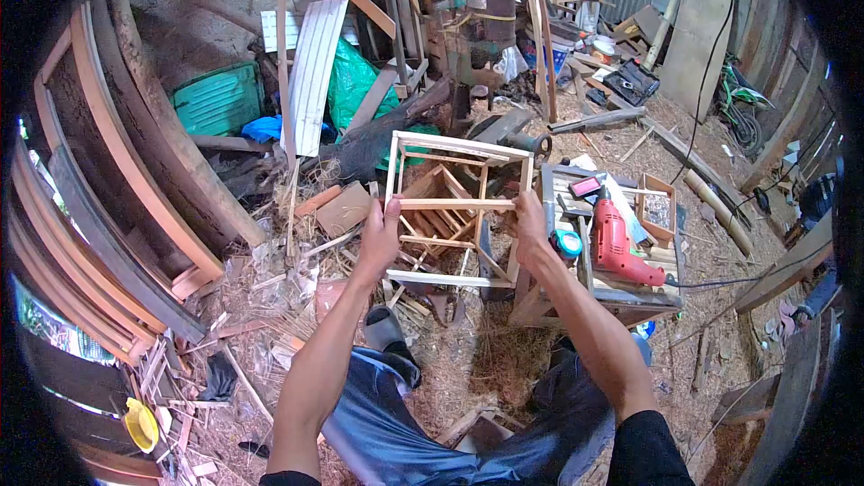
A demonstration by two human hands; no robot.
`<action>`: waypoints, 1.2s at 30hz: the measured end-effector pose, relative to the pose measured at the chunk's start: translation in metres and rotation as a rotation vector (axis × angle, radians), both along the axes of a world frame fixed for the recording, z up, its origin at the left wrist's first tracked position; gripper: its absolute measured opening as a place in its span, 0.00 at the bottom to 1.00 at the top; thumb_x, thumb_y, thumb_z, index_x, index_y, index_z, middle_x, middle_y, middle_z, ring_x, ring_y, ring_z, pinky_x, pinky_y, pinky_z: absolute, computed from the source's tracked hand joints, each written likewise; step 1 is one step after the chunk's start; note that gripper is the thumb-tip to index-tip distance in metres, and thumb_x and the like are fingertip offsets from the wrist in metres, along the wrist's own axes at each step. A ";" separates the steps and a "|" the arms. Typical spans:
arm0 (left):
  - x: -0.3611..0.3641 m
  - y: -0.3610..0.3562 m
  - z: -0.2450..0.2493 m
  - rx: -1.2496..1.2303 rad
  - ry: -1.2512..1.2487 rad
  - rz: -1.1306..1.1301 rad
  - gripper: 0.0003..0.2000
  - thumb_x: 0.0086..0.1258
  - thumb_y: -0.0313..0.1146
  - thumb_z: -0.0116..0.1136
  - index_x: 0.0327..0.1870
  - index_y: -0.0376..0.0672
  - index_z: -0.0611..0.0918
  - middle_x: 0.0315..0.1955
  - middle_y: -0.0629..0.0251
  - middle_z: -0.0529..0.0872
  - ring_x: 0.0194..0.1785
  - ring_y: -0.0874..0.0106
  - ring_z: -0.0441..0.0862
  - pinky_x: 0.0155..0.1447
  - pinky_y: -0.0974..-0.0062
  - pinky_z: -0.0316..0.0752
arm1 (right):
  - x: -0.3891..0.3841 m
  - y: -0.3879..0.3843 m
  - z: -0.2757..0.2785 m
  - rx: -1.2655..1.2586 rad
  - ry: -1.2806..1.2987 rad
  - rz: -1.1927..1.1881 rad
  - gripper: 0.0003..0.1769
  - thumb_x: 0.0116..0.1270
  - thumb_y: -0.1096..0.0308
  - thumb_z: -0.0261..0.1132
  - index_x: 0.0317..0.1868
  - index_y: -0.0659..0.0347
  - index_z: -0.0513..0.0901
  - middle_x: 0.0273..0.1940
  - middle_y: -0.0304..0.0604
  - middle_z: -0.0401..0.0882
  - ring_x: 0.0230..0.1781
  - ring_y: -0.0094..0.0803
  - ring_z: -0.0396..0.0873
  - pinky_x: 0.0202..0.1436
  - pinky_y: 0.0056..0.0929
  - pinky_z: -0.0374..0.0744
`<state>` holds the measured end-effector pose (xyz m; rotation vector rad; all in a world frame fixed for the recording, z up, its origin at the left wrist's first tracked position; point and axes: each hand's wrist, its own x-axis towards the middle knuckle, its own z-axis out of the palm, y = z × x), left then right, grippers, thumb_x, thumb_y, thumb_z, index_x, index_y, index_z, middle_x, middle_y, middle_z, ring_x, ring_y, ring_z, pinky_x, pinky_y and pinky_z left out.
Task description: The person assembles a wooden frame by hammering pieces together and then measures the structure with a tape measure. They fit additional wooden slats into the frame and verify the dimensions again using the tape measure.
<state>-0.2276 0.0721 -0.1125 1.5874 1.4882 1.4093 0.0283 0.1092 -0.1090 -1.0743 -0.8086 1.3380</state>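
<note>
A light wooden frame (457,204) is held up in front of me, made of thin pale slats with a crossbar across the middle. My left hand (378,240) is closed around its left side, near the crossbar's end. At the crossbar's other end, my right hand (529,223) grips the right side. More slatted woodwork shows through the frame's openings. To the right of my right hand, a red corded power tool (619,247) lies on a low wooden stand (621,299), with a teal round tape measure (567,244) close to my wrist.
The stand also carries a small wooden box (660,207) and a pink item (586,186). A black cord (720,284) runs right from the tool. Curved timber pieces (135,144) lean at the left. A yellow hard hat-like object (140,424) lies lower left. Wood scraps and shavings litter the ground.
</note>
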 end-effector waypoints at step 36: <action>0.011 0.001 0.034 -0.215 -0.379 -0.076 0.18 0.75 0.55 0.46 0.43 0.47 0.71 0.24 0.77 0.65 0.17 0.85 0.60 0.18 0.86 0.56 | 0.129 0.009 -0.009 0.137 -1.656 0.485 0.35 0.57 0.66 0.66 0.66 0.59 0.67 0.60 0.54 0.73 0.62 0.50 0.70 0.58 0.47 0.73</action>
